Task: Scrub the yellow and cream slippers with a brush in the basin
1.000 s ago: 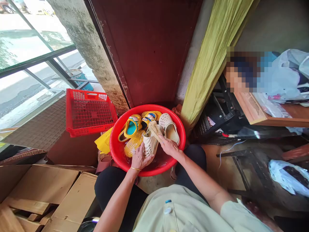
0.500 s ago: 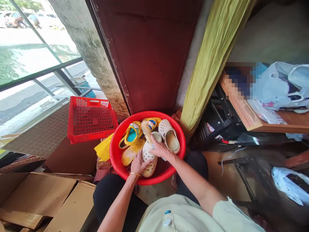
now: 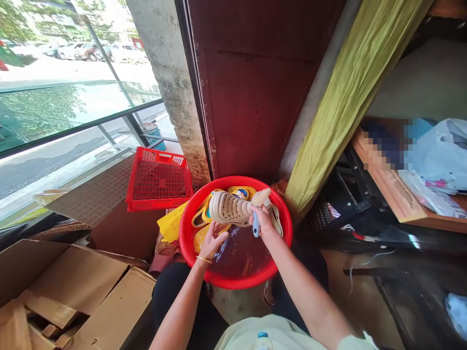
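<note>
A white clog (image 3: 229, 208) with holes is held up on its side over the red basin (image 3: 188, 262). My right hand (image 3: 263, 222) is closed round a scrub brush, its blue handle (image 3: 256, 226) pointing down and its pale bristles (image 3: 261, 196) up. The clog's right end meets these same fingers, which seem to grip it as well. My left hand (image 3: 211, 243) is just below the clog's left end, thumb and fingers apart; whether the fingertips touch the clog is unclear. Behind are yellow clogs (image 3: 202, 236) and another white clog (image 3: 276, 216), partly hidden. Dark water lies in the basin.
A red plastic crate (image 3: 159, 180) stands left of the basin, with a yellow sheet (image 3: 170, 223) between them. Cardboard boxes (image 3: 109, 301) lie at lower left. A yellow-green curtain (image 3: 343, 104) hangs at the right, near a wooden table (image 3: 394, 187) with plastic bags.
The white clog has been lifted from low in the basin and turned on its side. My left hand has come off it and spread. The brush has moved right. The view has shifted.
</note>
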{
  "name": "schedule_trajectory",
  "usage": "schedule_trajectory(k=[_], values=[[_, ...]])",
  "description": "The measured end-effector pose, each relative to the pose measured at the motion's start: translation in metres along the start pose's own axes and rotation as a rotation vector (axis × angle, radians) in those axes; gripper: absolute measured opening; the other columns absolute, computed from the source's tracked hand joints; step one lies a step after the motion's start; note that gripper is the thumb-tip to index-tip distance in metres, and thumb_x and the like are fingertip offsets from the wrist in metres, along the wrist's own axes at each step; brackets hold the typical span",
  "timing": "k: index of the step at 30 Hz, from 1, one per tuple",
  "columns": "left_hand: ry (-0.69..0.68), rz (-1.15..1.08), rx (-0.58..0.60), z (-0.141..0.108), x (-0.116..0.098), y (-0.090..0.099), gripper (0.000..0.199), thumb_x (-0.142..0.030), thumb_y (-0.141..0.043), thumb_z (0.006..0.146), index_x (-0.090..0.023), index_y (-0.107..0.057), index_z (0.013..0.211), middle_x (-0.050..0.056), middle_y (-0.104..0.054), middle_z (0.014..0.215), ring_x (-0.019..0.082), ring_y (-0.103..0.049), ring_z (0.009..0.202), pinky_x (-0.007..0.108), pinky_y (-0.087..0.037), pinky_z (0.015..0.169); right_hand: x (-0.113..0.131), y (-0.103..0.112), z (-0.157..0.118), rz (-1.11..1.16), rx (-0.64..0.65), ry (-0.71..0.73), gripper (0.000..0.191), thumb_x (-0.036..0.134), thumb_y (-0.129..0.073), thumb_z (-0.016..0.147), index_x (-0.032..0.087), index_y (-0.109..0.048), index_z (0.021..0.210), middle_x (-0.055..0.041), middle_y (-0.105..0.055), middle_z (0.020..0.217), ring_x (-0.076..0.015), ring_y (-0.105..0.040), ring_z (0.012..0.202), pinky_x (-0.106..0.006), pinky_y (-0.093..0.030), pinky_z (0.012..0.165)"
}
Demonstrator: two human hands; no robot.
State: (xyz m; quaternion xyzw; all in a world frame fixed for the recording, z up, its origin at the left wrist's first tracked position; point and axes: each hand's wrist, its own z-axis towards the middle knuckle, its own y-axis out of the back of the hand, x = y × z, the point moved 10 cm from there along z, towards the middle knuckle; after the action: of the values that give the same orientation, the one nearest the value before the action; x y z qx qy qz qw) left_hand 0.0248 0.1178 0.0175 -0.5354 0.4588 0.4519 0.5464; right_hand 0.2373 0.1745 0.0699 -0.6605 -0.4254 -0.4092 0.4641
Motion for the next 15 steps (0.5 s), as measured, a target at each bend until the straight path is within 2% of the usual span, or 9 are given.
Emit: schedule_trajectory(k=[2, 5, 7, 9, 11, 13, 15], values=[[-0.087, 0.113, 0.014, 0.010, -0.012, -0.008, 0.091, -0.052, -0.087, 0.069, -0.020, -0.050, 0.147, 0.017, -0.062, 0.142, 0.036, -0.057, 0.135, 0.049, -0.049, 0.109, -0.009, -0.006, -0.010, 0.009, 0.008, -0.026, 0.047, 0.056, -0.075, 0.069, 0.026, -0.046, 0.091, 0.0098, -0.051, 0.058, -0.0093, -0.049, 0.040, -0.019, -0.039, 0.038], [-0.168, 0.139, -0.077, 0.032, -0.024, -0.003, 0.083, -0.058, -0.083, 0.071, -0.018, -0.056, 0.139, 0.016, -0.066, 0.136, 0.034, -0.060, 0.130, 0.049, -0.046, 0.113, -0.019, -0.014, -0.024, 0.022, 0.036, -0.063, 0.044, 0.056, -0.073, 0.071, 0.025, -0.046, 0.088, 0.0092, -0.050, 0.056, -0.0097, -0.050, 0.041, -0.019, -0.040, 0.037], [-0.134, 0.070, -0.131, 0.046, -0.021, 0.006, 0.076, -0.063, -0.079, 0.074, -0.016, -0.061, 0.130, 0.016, -0.069, 0.131, 0.034, -0.064, 0.124, 0.048, -0.051, 0.107, -0.018, -0.019, -0.030, 0.000, 0.098, -0.057, 0.045, 0.055, -0.074, 0.072, 0.024, -0.049, 0.092, 0.0074, -0.058, 0.062, -0.0091, -0.051, 0.041, -0.019, -0.041, 0.038], [-0.041, -0.028, -0.166, 0.057, -0.008, 0.014, 0.073, -0.066, -0.076, 0.075, -0.014, -0.063, 0.126, 0.018, -0.070, 0.130, 0.035, -0.066, 0.120, 0.047, -0.056, 0.100, -0.016, -0.019, -0.034, -0.101, 0.174, -0.031, 0.049, 0.055, -0.073, 0.075, 0.023, -0.053, 0.106, 0.0043, -0.068, 0.074, -0.0089, -0.054, 0.042, -0.019, -0.041, 0.039], [0.032, -0.161, -0.213, 0.063, 0.004, 0.022, 0.072, -0.064, -0.074, 0.079, -0.015, -0.063, 0.130, 0.018, -0.068, 0.135, 0.035, -0.066, 0.122, 0.047, -0.057, 0.098, -0.015, -0.006, -0.040, -0.283, 0.218, -0.008, 0.060, 0.056, -0.068, 0.081, 0.023, -0.052, 0.129, 0.0008, -0.074, 0.084, -0.0093, -0.056, 0.041, -0.019, -0.040, 0.037], [0.050, -0.302, -0.260, 0.068, 0.008, 0.028, 0.069, -0.060, -0.073, 0.082, -0.018, -0.061, 0.136, 0.015, -0.067, 0.140, 0.033, -0.064, 0.128, 0.046, -0.056, 0.104, -0.017, 0.015, -0.049, -0.479, 0.237, 0.004, 0.070, 0.055, -0.059, 0.089, 0.022, -0.044, 0.149, -0.0022, -0.076, 0.090, -0.0101, -0.057, 0.041, -0.020, -0.042, 0.037], [0.068, -0.423, -0.301, 0.072, 0.009, 0.034, 0.063, -0.059, -0.070, 0.087, -0.020, -0.062, 0.136, 0.012, -0.069, 0.137, 0.030, -0.061, 0.133, 0.044, -0.053, 0.110, -0.019, 0.033, -0.065, -0.643, 0.312, 0.014, 0.070, 0.049, -0.052, 0.095, 0.021, -0.040, 0.157, -0.0050, -0.078, 0.097, -0.0121, -0.062, 0.047, -0.024, -0.050, 0.043]])
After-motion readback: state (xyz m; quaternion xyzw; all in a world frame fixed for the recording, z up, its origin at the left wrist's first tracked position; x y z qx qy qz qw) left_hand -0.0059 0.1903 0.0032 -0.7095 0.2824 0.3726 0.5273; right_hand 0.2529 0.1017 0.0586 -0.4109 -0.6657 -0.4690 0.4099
